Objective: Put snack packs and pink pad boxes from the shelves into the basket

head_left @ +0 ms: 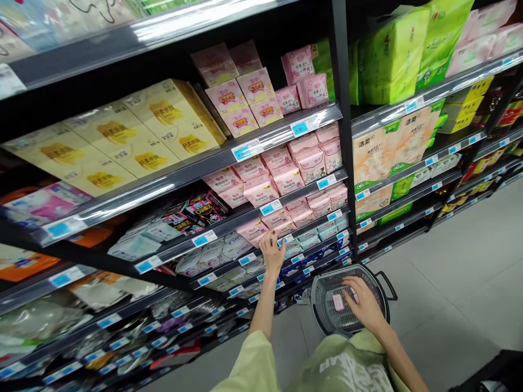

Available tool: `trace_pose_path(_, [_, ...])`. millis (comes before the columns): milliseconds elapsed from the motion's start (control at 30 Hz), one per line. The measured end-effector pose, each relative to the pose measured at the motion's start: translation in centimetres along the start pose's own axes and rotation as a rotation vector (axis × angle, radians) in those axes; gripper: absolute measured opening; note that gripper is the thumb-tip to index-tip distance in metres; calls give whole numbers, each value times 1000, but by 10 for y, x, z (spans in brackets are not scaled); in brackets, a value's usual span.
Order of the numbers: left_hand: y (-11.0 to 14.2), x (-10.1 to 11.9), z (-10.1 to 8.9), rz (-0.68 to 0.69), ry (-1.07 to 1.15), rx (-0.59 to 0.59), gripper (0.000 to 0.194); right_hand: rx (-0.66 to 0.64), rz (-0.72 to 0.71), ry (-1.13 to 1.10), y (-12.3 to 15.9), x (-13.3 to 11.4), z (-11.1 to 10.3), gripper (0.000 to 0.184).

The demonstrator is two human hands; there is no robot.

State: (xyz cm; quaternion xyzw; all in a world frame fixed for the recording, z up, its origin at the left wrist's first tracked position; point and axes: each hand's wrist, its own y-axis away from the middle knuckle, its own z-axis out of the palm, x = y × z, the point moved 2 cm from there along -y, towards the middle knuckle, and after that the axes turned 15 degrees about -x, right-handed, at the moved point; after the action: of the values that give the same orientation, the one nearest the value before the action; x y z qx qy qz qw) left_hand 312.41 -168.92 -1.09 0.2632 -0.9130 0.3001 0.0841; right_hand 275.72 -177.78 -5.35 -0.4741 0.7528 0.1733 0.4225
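My left hand (272, 251) is raised at a shelf, fingers stretched and spread at the front of a row of pink tissue packs (279, 220). Whether its fingertips touch a pack, I cannot tell. Over a grey shopping basket (314, 298) hovers my right hand (362, 301), its thumb apart from its fingers. Beside the thumb, a small pink pack (338, 302) lies on the basket's slotted bottom. More pink shows in the gap between thumb and fingers, partly hidden by the hand. Mint-green packs (309, 239) line the shelf just below my left hand.
Yellow tissue boxes (116, 130) and pink boxes (243, 100) fill a higher shelf. Green tissue bundles (390, 57) stand on the shelving at right. Shelf edges with blue price labels (247, 149) jut toward me. Grey tiled floor (441, 283) extends right of the basket.
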Motion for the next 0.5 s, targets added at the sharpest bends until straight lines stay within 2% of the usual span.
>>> trace_pose_path(33, [12, 2, 12, -3, 42, -120, 42, -16, 19, -3, 0, 5, 0, 22])
trace_pose_path(67, [23, 5, 26, 0, 82, -299, 43, -41, 42, -4, 0, 11, 0, 24])
trace_pose_path(167, [60, 11, 72, 29, 168, -914, 46, -180, 143, 18, 1, 35, 5, 27])
trace_pose_path(233, [84, 12, 100, 21, 191, -1187, 48, -323, 258, 69, 7, 55, 10, 31])
trace_pose_path(300, [107, 14, 125, -11, 212, -1358, 51, -472, 409, 148, 18, 74, 15, 38])
trace_pose_path(367, [129, 18, 148, -37, 260, -1470, 53, -571, 531, 191, 32, 89, 19, 42])
trace_pose_path(433, [149, 23, 167, -61, 333, -1507, 50, -567, 574, 147, 45, 98, 22, 40])
trace_pose_path(500, [169, 27, 185, -105, 410, -1508, 45, -476, 589, 52, 57, 106, 26, 39])
